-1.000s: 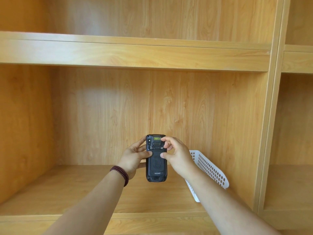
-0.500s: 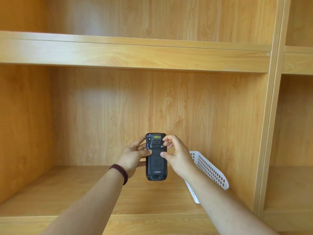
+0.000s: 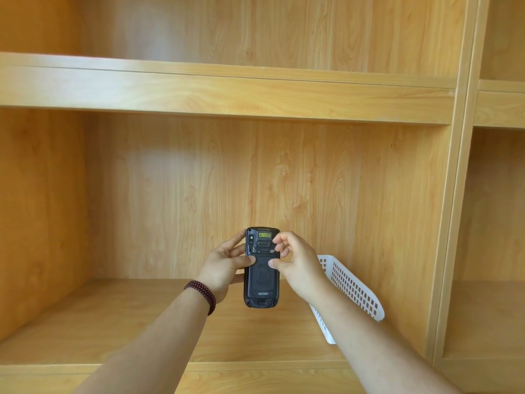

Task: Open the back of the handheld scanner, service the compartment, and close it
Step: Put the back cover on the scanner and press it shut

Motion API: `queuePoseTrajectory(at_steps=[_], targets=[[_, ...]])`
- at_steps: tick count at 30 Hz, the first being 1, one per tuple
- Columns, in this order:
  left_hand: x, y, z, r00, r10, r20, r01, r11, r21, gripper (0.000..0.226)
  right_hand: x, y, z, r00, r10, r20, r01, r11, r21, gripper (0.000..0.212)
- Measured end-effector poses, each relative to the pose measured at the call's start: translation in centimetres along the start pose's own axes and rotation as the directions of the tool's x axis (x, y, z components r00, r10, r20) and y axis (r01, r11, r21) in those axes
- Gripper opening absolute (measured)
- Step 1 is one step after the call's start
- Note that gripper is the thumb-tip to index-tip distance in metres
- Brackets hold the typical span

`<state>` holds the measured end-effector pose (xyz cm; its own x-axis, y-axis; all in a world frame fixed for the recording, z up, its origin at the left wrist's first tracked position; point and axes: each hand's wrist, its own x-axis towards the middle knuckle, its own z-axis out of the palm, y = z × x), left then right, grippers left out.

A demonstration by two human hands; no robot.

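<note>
A black handheld scanner (image 3: 262, 282) is held upright in the air in front of the shelf, its back toward me, with a small yellow label near the top. Its back cover is shut. My left hand (image 3: 223, 267) grips the scanner's left edge, thumb pressed on the back cover. My right hand (image 3: 295, 261) holds the right edge, thumb on the cover and fingertips curled at the latch area near the top right. A dark bead bracelet (image 3: 201, 295) sits on my left wrist.
A white perforated plastic basket (image 3: 353, 288) leans tilted against the right side of the wooden shelf compartment (image 3: 113, 317), partly behind my right forearm. A shelf board (image 3: 227, 89) runs above. A vertical divider (image 3: 451, 223) separates another compartment at right.
The scanner has risen very slightly in my hands. My right fingers have shifted a little at the top right of the back cover. The cover stays shut.
</note>
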<state>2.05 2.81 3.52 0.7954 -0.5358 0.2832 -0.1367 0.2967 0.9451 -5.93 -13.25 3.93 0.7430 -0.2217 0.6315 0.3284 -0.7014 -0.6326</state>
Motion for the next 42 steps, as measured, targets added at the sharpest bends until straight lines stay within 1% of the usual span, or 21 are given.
queuePoseTrajectory(at_steps=[9,13,16,18,21,22,24,26,30,33,38,42], targets=[[0.1,-0.5,0.1,1.0,-0.015,-0.012,0.014,0.999,-0.029,0.064,0.1,0.2,0.4,0.999,0.03,-0.026,-0.031,0.999,-0.024,0.031],[0.1,-0.7,0.0,1.0,-0.018,-0.013,0.018,0.999,-0.027,0.063,0.2,0.8,0.6,0.999,0.048,-0.02,-0.048,0.999,0.003,0.032],[0.2,-0.6,-0.3,1.0,-0.002,-0.005,0.002,0.999,-0.033,0.062,-0.1,1.2,1.1,0.996,0.079,-0.039,-0.074,0.99,0.116,0.03],[0.3,-0.4,-0.4,1.0,0.013,0.003,-0.013,1.0,-0.023,0.061,-0.2,1.3,1.5,0.986,0.161,-0.049,-0.145,0.96,0.241,0.038],[0.3,-0.5,-0.6,1.0,0.021,0.007,-0.021,0.999,-0.026,0.06,0.1,1.3,1.9,0.957,0.27,0.104,-0.288,0.848,0.446,0.055],[0.3,-0.6,-0.7,1.0,0.027,0.007,-0.026,0.999,-0.038,0.06,0.2,1.2,1.9,0.944,0.296,0.146,-0.33,0.819,0.47,0.06],[0.4,-0.8,-0.9,0.999,0.043,-0.006,-0.043,0.998,-0.041,0.06,0.4,1.1,1.7,0.928,0.323,0.187,-0.373,0.804,0.462,0.068],[0.5,-0.9,-1.1,0.998,0.055,-0.023,-0.055,0.998,-0.008,0.057,0.5,1.1,1.6,0.923,0.312,0.226,-0.382,0.813,0.439,0.064],[0.5,-1.1,-1.4,0.998,0.065,-0.008,-0.065,0.996,0.055,0.043,0.5,1.1,1.5,0.921,0.261,0.29,-0.372,0.81,0.453,0.046],[0.3,-1.1,-1.3,0.995,0.099,0.008,-0.1,0.986,0.133,0.032,0.3,1.3,1.5,0.919,0.262,0.295,-0.381,0.786,0.486,0.049],[0.7,-1.1,-1.4,0.988,0.153,0.035,-0.156,0.941,0.299,0.025,0.2,1.7,1.4,0.912,0.276,0.302,-0.404,0.726,0.557,0.051],[1.0,-0.8,-1.4,0.979,0.196,0.048,-0.198,0.883,0.425,0.029,0.4,2.0,1.4,0.91,0.277,0.31,-0.411,0.709,0.573,0.052]])
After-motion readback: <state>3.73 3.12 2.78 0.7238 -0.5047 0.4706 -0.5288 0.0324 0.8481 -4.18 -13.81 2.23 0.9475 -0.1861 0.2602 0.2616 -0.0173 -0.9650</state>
